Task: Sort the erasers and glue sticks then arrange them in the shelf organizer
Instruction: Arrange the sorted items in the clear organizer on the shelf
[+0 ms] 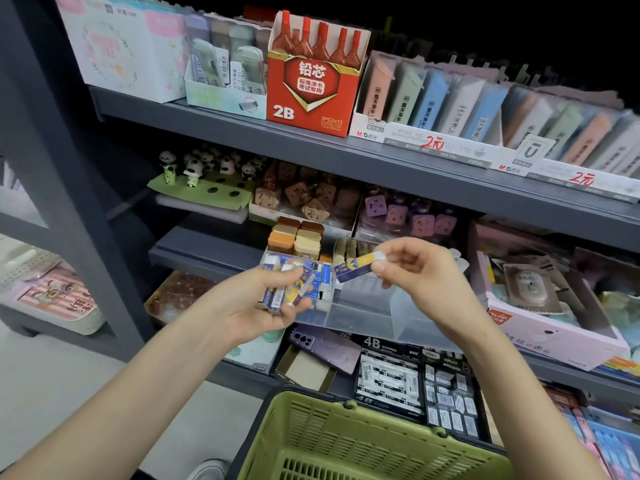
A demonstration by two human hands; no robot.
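Pinching one eraser [356, 266] (left hand [247, 308]: three erasers [278, 296])

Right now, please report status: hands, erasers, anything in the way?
Left hand grips a bunch of erasers. Right hand pinches one eraser above the clear organizer. Way down looks free.

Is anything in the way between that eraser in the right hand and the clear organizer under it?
Nothing visible. The right hand pinches the eraser over the clear organizer, whose top is open below it. The left hand, holding more erasers, is off to the left side.
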